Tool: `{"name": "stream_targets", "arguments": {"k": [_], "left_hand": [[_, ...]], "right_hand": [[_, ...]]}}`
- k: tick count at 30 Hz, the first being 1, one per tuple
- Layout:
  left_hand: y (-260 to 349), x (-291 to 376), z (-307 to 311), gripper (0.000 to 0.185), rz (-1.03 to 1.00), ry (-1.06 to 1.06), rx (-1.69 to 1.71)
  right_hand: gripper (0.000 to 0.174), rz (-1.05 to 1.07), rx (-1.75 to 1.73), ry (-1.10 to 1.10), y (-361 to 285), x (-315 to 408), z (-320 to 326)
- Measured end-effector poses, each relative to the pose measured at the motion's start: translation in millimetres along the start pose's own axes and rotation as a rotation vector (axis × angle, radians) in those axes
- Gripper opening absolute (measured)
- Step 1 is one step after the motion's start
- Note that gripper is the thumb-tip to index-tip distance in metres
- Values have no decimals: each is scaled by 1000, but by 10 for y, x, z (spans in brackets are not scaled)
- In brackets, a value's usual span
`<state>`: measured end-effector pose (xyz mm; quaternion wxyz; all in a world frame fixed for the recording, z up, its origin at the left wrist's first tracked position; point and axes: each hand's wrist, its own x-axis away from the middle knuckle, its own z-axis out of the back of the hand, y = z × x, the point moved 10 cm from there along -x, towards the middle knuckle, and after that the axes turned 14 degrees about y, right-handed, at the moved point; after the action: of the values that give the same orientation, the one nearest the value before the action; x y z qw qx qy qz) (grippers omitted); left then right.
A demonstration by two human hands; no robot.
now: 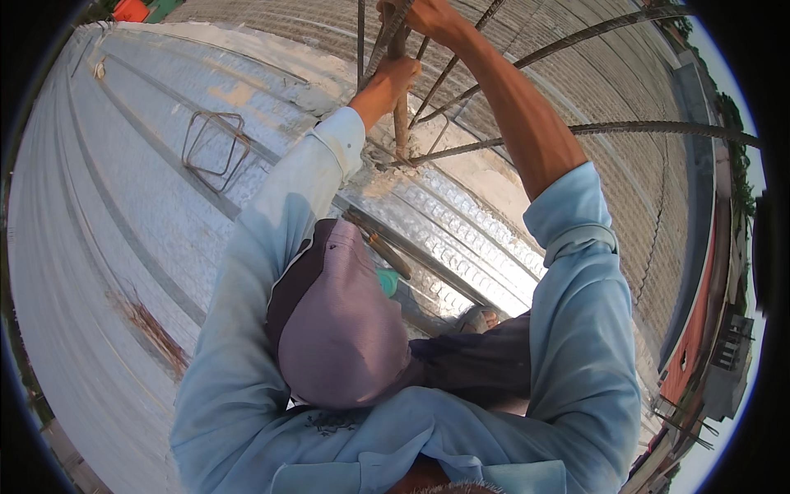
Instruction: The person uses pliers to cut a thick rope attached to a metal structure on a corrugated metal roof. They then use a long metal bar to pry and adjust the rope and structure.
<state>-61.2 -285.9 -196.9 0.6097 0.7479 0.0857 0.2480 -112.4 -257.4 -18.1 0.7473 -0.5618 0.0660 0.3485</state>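
At the top edge, my right hand [427, 18] is closed around the upper part of an upright, rusty brown bar [401, 117], close to crossing ribbed steel rebars. My left hand [395, 81] grips the same bar lower down, fingers wrapped around it. The foot of the bar stands by a rebar [457, 148] on rough, mortar-strewn ground. Several ribbed rebars [592, 31] fan out to the right from around my hands. Fingertips of my right hand are partly hidden by the steel.
Bent steel stirrups [217, 148] lie on corrugated metal sheets [136, 204]. A wooden tool handle [390, 254] and a green object [387, 282] lie near my sandalled foot [480, 320]. Thin rusty wires [154, 333] are bundled at left. Purple-grey cloth [342, 333] covers the lower middle.
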Motion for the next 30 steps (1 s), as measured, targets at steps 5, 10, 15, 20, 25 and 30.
{"name": "stream_targets", "arguments": {"k": [5, 10, 15, 20, 25, 30], "left_hand": [[-53, -126, 190, 13, -138, 140, -101], [-11, 43, 221, 31, -123, 263, -244], [-79, 8, 271, 33, -100, 324, -273], [-163, -124, 172, 30, -104, 168, -124], [-223, -147, 217, 33, 12, 232, -194], [-228, -132, 267, 38, 29, 311, -185]], "right_hand": [[26, -17, -39, 0, -79, 14, -137], [28, -35, -32, 15, -79, 42, -80], [31, -29, -47, 22, -82, 30, -112], [34, -30, -50, 41, -106, 23, -109], [38, -22, -45, 83, -151, 21, -132], [41, -16, -24, 145, -200, 7, -117]]}}
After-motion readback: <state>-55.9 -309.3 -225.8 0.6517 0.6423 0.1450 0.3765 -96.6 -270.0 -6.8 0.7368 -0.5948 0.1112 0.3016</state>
